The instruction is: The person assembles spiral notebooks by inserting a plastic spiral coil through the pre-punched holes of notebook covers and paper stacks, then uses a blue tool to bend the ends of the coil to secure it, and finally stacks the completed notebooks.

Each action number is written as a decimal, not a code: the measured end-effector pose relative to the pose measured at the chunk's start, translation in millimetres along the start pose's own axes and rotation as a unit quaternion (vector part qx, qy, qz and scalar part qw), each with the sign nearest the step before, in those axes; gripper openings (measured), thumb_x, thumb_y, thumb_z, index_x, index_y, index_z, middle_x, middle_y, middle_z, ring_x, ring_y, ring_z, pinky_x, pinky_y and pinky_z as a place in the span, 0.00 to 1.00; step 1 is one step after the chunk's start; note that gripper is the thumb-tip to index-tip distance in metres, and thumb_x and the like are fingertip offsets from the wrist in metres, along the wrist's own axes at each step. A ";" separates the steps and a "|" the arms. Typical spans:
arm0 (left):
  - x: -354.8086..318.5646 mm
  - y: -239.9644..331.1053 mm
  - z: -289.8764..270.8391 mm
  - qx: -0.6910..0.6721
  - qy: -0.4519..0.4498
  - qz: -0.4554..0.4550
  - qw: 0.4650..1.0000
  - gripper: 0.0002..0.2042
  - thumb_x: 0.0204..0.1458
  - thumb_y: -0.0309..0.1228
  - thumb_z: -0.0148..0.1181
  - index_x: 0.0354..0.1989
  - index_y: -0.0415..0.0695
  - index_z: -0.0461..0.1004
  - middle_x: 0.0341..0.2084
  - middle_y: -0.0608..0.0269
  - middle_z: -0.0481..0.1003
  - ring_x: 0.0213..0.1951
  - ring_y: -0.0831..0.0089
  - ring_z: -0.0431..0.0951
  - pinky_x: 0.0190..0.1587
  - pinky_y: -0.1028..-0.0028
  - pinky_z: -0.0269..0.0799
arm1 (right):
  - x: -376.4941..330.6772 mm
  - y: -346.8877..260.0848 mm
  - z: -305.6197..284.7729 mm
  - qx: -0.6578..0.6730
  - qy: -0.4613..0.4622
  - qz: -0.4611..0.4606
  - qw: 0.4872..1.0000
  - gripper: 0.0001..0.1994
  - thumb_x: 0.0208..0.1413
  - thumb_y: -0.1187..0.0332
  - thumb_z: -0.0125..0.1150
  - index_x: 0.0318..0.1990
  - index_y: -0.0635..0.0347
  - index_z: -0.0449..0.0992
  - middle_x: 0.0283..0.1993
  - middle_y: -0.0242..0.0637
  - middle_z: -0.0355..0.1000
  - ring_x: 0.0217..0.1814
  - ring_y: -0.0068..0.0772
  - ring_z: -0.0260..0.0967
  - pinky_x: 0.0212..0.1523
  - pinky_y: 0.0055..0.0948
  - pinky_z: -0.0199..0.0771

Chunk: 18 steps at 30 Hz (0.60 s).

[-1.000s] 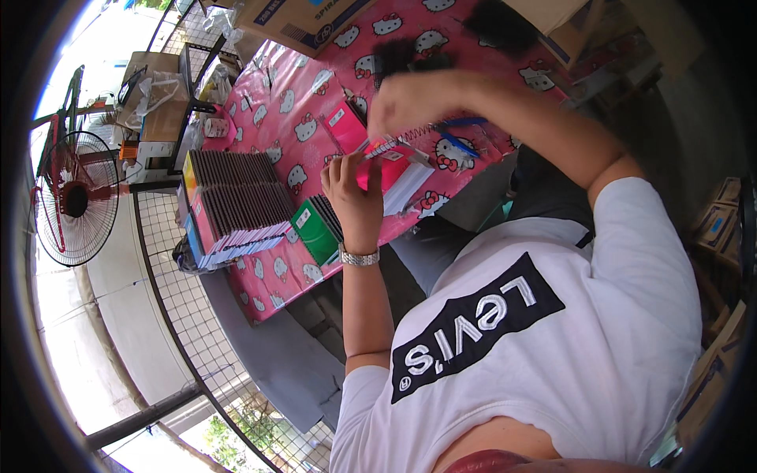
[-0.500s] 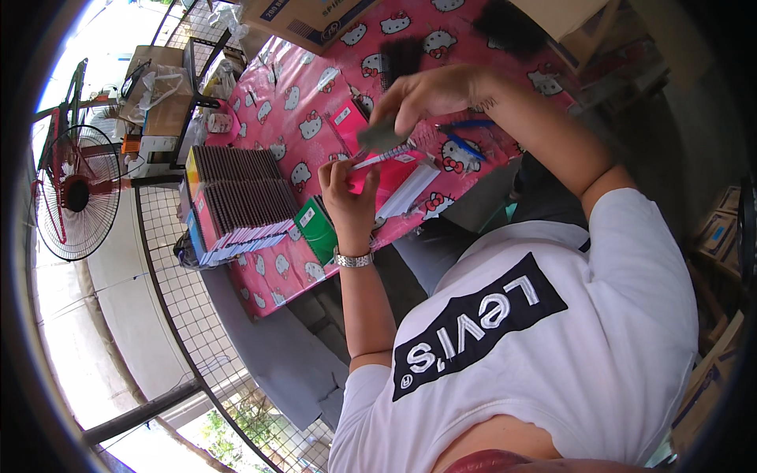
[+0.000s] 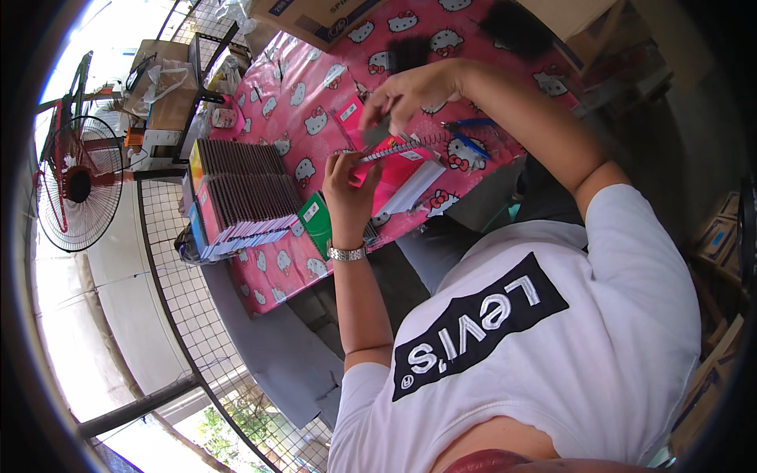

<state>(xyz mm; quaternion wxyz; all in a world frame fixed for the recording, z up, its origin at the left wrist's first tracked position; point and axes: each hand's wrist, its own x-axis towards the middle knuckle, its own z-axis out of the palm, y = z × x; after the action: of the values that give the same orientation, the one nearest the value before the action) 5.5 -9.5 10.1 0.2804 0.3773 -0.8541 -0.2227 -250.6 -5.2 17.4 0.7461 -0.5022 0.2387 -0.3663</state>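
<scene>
My left hand [image 3: 351, 193], a metal-banded watch at its wrist, pinches the end of a spiral notebook [image 3: 377, 155] held above the table. Its wire coil [image 3: 430, 140] sticks out past the right end of the notebook's edge. Above that edge is my right hand [image 3: 414, 98], its fingers bent around a dark grey piece [image 3: 377, 132] whose kind I cannot make out. Pink-covered notebooks [image 3: 410, 177] lie beneath my hands. Beside my left wrist is a green notebook [image 3: 317, 225], partly covered by the hand.
A tall stack of spiral notebooks [image 3: 244, 185] stands on the pink patterned tablecloth [image 3: 272, 268]. Blue pens [image 3: 471, 146] lie right of my hands. Dark bundles [image 3: 516, 30] and a cardboard box [image 3: 315, 20] sit at the far side. A fan [image 3: 79, 183] stands at left.
My right hand has shifted slightly up and left, its fingers bent differently over the grey piece. The coil's protruding end shows more clearly. My left hand keeps its pinch.
</scene>
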 end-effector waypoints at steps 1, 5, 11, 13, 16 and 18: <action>1.5 -0.3 -0.1 -0.007 0.001 0.002 1.000 0.13 0.45 0.28 0.71 0.37 0.38 0.76 0.33 0.57 0.74 0.31 0.68 0.77 0.29 0.73 0.71 | 1.4 0.0 -0.6 0.014 0.004 -0.004 1.000 0.23 0.48 0.69 0.61 0.55 0.61 0.73 0.48 0.35 0.73 0.51 0.27 0.70 0.53 0.31 0.70; 1.4 0.3 -1.1 -0.021 -0.006 0.002 1.000 0.12 0.46 0.27 0.71 0.37 0.38 0.76 0.32 0.57 0.75 0.31 0.69 0.77 0.29 0.74 0.71 | 11.9 -7.0 -8.7 -0.232 0.016 0.077 0.969 0.28 0.45 0.65 0.65 0.57 0.59 0.71 0.47 0.35 0.73 0.52 0.28 0.70 0.53 0.34 0.70; 0.4 2.6 4.5 -0.026 0.028 -0.013 0.999 0.12 0.46 0.28 0.70 0.36 0.38 0.75 0.30 0.58 0.74 0.27 0.69 0.74 0.26 0.73 0.68 | 11.0 22.3 -50.1 -0.514 0.212 -0.066 0.829 0.29 0.49 0.46 0.65 0.52 0.56 0.75 0.53 0.44 0.72 0.57 0.41 0.67 0.51 0.38 0.69; 1.4 9.0 14.1 -0.009 0.056 -0.001 0.998 0.12 0.46 0.28 0.70 0.35 0.38 0.75 0.29 0.58 0.73 0.25 0.69 0.72 0.26 0.72 0.67 | -3.9 59.4 -81.5 -0.656 0.372 0.076 0.653 0.25 0.48 0.46 0.67 0.41 0.61 0.77 0.50 0.47 0.70 0.53 0.45 0.68 0.55 0.35 0.67; -1.1 15.2 23.4 0.012 0.087 0.018 0.996 0.11 0.47 0.28 0.70 0.35 0.38 0.75 0.28 0.57 0.72 0.24 0.66 0.71 0.26 0.69 0.66 | -11.0 65.2 -90.0 -0.695 0.284 0.086 0.655 0.27 0.53 0.42 0.60 0.38 0.62 0.79 0.43 0.48 0.76 0.49 0.42 0.71 0.47 0.40 0.71; 0.1 16.1 23.0 0.024 0.075 0.002 0.997 0.12 0.46 0.28 0.70 0.36 0.38 0.75 0.28 0.57 0.73 0.25 0.65 0.72 0.27 0.68 0.67 | 20.2 32.3 -77.0 -0.597 0.132 0.047 0.790 0.19 0.53 0.52 0.63 0.34 0.64 0.78 0.42 0.44 0.74 0.52 0.41 0.70 0.54 0.39 0.68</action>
<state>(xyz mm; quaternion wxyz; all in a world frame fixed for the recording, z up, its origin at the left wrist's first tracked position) -17.8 4.2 2.5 0.3348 0.3982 -0.8364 -0.1725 -283.9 -58.0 -41.6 0.2748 -0.7826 0.5295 -0.1780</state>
